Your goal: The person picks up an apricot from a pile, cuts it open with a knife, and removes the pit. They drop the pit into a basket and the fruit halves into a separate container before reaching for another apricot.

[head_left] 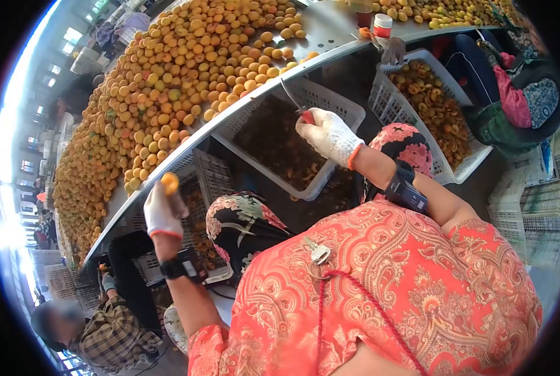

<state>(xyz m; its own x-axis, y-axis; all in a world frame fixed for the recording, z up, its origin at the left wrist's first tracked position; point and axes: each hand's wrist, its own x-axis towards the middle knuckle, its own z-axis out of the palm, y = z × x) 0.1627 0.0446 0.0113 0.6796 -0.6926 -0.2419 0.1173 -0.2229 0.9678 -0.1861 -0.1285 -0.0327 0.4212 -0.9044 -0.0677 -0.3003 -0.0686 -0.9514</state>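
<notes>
My left hand (165,210), in a white glove with an orange cuff, is closed on an apricot (169,183) by the metal table's edge. In my gloved right hand (329,135) is a small knife (306,115) with a red handle; its thin blade points up and left. That hand is over a white crate (330,94) holding dark scraps. A large heap of apricots (161,81) covers the table (321,57) beyond both hands.
Right of centre stands a crate (465,94) of cut apricot pieces. Another crate (214,175) is by my left knee. A red-and-white jar (382,25) stands on the table. One person (114,332) sits at lower left, another (512,94) at upper right.
</notes>
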